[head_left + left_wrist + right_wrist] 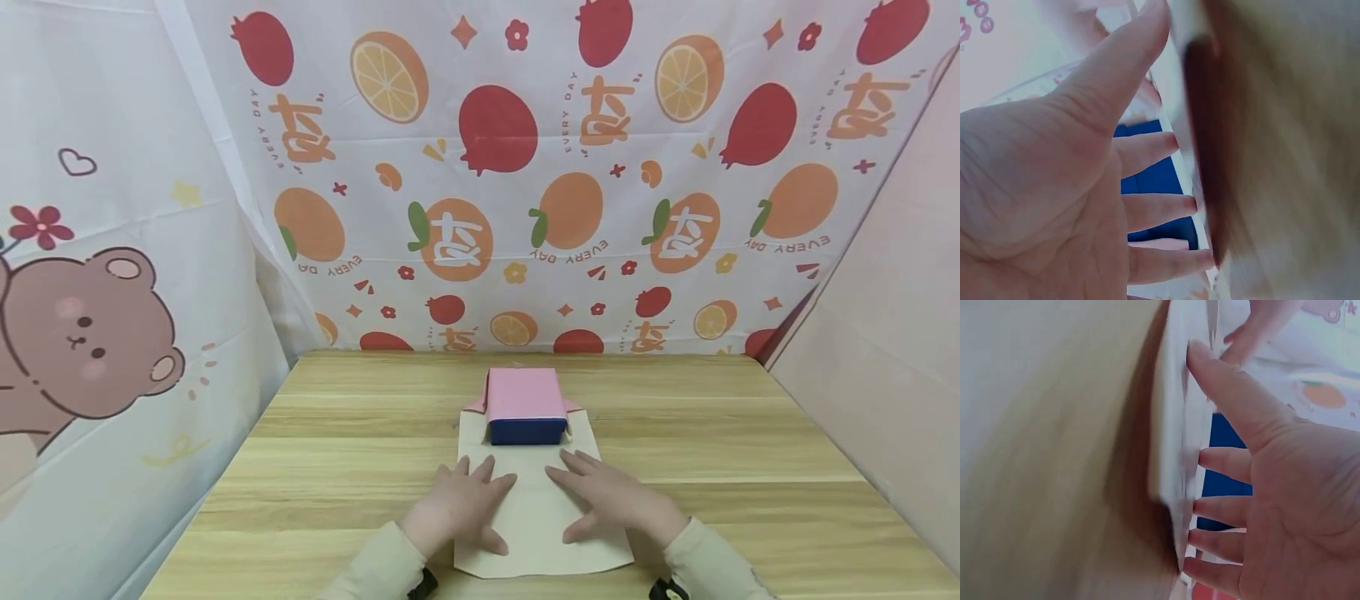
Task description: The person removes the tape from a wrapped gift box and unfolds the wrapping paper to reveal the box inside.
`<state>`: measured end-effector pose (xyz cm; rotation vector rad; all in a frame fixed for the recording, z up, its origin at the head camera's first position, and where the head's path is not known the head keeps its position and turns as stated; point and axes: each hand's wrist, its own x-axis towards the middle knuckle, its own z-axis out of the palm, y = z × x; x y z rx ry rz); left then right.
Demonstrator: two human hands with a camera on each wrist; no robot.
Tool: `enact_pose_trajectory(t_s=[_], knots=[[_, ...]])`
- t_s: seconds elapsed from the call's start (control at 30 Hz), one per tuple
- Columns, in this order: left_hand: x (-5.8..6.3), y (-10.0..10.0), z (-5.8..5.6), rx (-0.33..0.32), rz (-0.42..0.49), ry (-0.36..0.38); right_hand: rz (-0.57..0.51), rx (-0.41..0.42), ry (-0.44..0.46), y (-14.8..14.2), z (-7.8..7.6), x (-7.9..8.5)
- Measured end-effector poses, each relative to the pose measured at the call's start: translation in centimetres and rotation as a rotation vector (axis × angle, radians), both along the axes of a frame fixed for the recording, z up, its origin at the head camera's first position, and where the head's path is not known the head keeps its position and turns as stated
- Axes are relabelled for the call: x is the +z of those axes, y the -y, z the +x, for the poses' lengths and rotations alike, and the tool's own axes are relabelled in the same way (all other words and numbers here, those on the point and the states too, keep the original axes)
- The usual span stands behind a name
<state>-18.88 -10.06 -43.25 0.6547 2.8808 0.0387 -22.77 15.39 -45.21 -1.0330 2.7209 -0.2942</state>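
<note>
A cream sheet of paper (534,533) lies lengthwise on the table, its near edge lifting slightly. On its far part stands a dark blue box (528,432), whose top is covered by a pink flap (523,393) of paper. My left hand (459,507) rests with spread fingers on the sheet's left side. Opposite it, my right hand (613,502) touches the right side, fingers also spread. Both wrist views show straight fingertips against the sheet, with the blue box (1154,180) beyond them. Neither hand grips anything.
The wooden table (322,467) extends to both sides of the sheet. A fruit-print curtain (495,208) hangs along its back edge. To the left is a cloth (187,467) with a bear print, and a pale cloth (885,333) borders the right side.
</note>
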Motion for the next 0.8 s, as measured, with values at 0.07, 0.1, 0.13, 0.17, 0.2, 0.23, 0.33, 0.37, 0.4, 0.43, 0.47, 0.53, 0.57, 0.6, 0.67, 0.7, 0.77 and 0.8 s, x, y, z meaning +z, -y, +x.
enact_pose_trajectory(t_s=[0.07,0.1,0.13,0.17,0.2,0.23,0.33,0.37,0.4,0.43,0.47,0.53,0.57,0.6,0.67,0.7,0.77,0.8], knots=[[0.1,0.4,-0.3,0.01,0.013,0.014,-0.006,-0.022,0.033,-0.4,0.1,0.0],[0.1,0.6,-0.4,0.01,0.019,0.019,-0.011,-0.028,0.044,-0.5,0.1,0.0],[0.1,0.8,-0.5,0.011,0.026,0.025,-0.017,-0.029,0.052,-0.7,0.2,0.1],[0.2,1.0,-0.6,0.008,0.031,0.028,-0.026,-0.03,0.058,-0.7,0.3,0.1],[0.2,1.1,-0.7,0.004,0.034,0.029,-0.029,-0.032,0.062,-0.8,0.5,0.1],[0.2,1.3,-0.8,0.001,0.037,0.033,-0.034,-0.031,0.063,-0.8,0.6,0.1],[0.4,1.5,-1.0,-0.007,0.058,0.046,-0.027,-0.036,0.05,-0.8,0.9,0.2],[0.4,1.6,-1.0,-0.01,0.065,0.049,-0.026,-0.039,0.046,-0.8,1.0,0.2],[0.4,1.7,-1.1,-0.009,0.069,0.055,-0.019,-0.04,0.042,-0.8,1.1,0.2],[0.4,1.7,-1.1,-0.009,0.073,0.06,-0.02,-0.043,0.043,-0.8,1.1,0.2],[0.4,1.8,-1.2,-0.009,0.073,0.063,-0.016,-0.046,0.041,-0.8,1.2,0.2],[0.3,2.0,-1.3,-0.013,0.062,0.06,-0.021,-0.043,0.038,-1.0,1.3,0.3],[0.3,2.2,-1.4,-0.012,0.053,0.054,-0.025,-0.041,0.037,-1.1,1.3,0.4],[0.2,2.3,-1.4,-0.01,0.046,0.052,-0.029,-0.043,0.041,-1.3,1.3,0.4],[0.1,2.8,-1.6,-0.007,0.034,0.046,-0.037,-0.048,0.043,-1.8,1.3,0.4],[0.1,3.1,-1.8,0.001,0.035,0.046,-0.043,-0.051,0.044,-2.1,1.2,0.4],[-0.1,3.6,-2.0,0.025,0.043,0.05,-0.052,-0.065,0.047,-2.7,1.0,0.3],[-0.1,3.9,-2.1,0.036,0.053,0.056,-0.05,-0.069,0.043,-3.0,0.9,0.3]])
